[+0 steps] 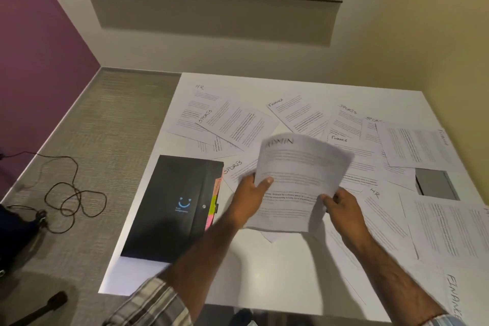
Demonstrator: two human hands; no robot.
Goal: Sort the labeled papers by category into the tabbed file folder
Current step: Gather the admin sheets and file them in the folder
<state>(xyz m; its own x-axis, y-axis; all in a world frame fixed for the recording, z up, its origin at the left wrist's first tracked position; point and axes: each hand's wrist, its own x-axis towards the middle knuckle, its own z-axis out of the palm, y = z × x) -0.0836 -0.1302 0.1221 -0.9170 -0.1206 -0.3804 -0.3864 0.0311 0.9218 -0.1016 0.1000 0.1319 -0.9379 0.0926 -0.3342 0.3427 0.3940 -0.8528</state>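
two hands on the admin sheet (299,174): my left hand (251,193) pinches its left edge, my right hand (341,204) grips its lower right; folder (172,201) lies closed just left.

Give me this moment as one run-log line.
left hand: grips ADMIN paper | right hand: grips ADMIN paper | folder: closed, flat on table, left of hands | other papers: scattered on table

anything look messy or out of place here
Yes: the labelled papers lie scattered over the table at all angles, overlapping. The left hand and right hand hold the ADMIN sheet bowed. A cable lies tangled on the floor.
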